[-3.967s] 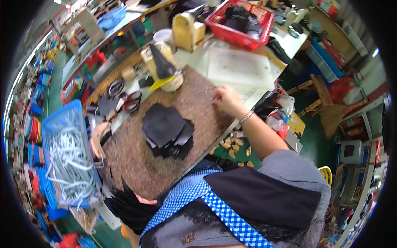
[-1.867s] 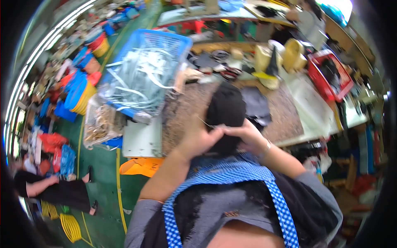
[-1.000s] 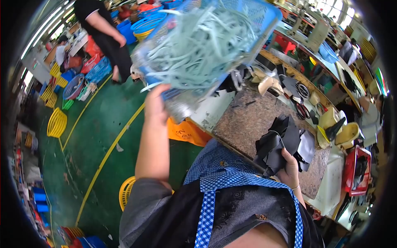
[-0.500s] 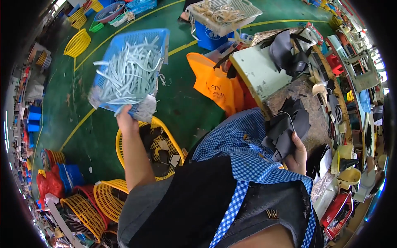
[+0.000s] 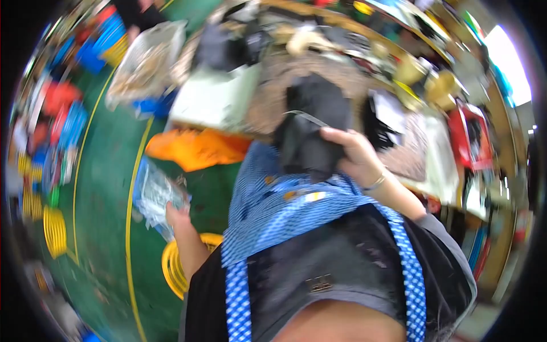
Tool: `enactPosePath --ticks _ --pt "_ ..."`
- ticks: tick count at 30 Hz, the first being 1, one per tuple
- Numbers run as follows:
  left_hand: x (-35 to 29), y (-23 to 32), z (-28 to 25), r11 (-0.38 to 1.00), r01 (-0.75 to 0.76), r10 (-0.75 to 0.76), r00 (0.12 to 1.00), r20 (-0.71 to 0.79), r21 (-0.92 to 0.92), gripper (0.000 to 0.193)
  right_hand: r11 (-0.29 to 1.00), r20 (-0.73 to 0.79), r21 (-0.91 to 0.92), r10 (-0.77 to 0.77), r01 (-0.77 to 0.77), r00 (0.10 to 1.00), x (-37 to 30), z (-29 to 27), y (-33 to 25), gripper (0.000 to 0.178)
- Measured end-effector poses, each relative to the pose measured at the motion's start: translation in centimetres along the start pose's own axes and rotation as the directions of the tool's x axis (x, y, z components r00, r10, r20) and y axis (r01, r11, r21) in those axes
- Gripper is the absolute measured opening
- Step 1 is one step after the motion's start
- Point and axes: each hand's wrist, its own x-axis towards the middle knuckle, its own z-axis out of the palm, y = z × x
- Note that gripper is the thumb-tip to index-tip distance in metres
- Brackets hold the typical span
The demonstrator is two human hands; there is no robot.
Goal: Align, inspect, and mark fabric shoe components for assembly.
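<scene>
My right hand (image 5: 358,155) is closed on a bundle of flat black pieces (image 5: 316,114), with a thin pale cord (image 5: 307,117) running across it. The bundle is in front of my blue checked apron (image 5: 285,205), over the workbench's near side. Down at the left, my left hand (image 5: 178,216) grips the near rim of a blue basket (image 5: 141,181). Pale bluish-white strips (image 5: 156,191) fill this basket; motion blurs them and the fingers. Just below my left hand, a yellow basket (image 5: 175,268) is partly hidden by my forearm.
A worn workbench (image 5: 279,80) carries a pale green board (image 5: 213,100), black pieces and a red box (image 5: 470,134). An orange bag (image 5: 199,149) hangs at its near edge. Beyond it stands a whitish basket (image 5: 145,62) of tan strips. Someone in dark clothing (image 5: 137,12) is at the far left.
My view has swung right, toward the workbench. My right hand has brought the black bundle up in front of me. My left hand still holds the blue basket, now lower at my left side.
</scene>
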Motion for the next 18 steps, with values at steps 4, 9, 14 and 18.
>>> enactPosePath --ticks 4,9,14,18 --pt "-17.5 4.0 16.5 0.683 -0.73 0.635 0.62 0.462 0.041 0.043 0.972 0.064 0.172 -0.175 0.161 0.983 -1.6 -2.8 -1.3 0.039" --pt "-36.6 1.6 26.6 0.978 -0.207 -0.01 -0.137 0.99 -0.019 0.067 0.861 0.065 -0.137 -0.486 0.49 0.872 -5.2 -7.0 -1.9 0.048" --pt "-46.7 -4.7 29.9 0.837 -0.419 -0.426 -0.092 0.9 0.353 0.06 0.327 -0.022 -0.786 -0.863 0.524 0.505 -7.4 -13.9 -1.3 0.068" --pt "-50.4 -6.7 32.1 0.731 -0.44 -0.612 -0.084 0.786 0.522 0.056 0.655 -0.486 -0.617 -0.753 0.436 0.444 -12.6 -24.1 -6.3 0.049"
